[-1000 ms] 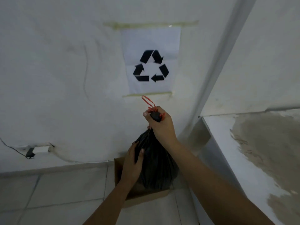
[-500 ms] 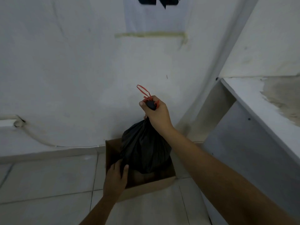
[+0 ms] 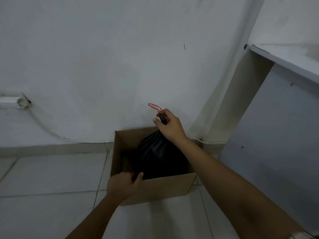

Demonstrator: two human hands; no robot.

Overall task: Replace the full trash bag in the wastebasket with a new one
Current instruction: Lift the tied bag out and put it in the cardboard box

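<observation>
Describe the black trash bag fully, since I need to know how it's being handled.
The black trash bag is thin, glossy plastic, full and bulging, its neck gathered shut with a red drawstring whose loop sticks up. It hangs upright with its lower part inside the open cardboard box on the tiled floor. The right hand grips the gathered neck from above; the left hand grips the box's near rim, its thumb near the bag's lower side.

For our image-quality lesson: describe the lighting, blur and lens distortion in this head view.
Head view: dim, flat light with a bluish cast; the black trash bag loses all detail inside the cardboard box; the left hand looks slightly soft; wide-angle bending curves the wall corner; no glare.
</observation>
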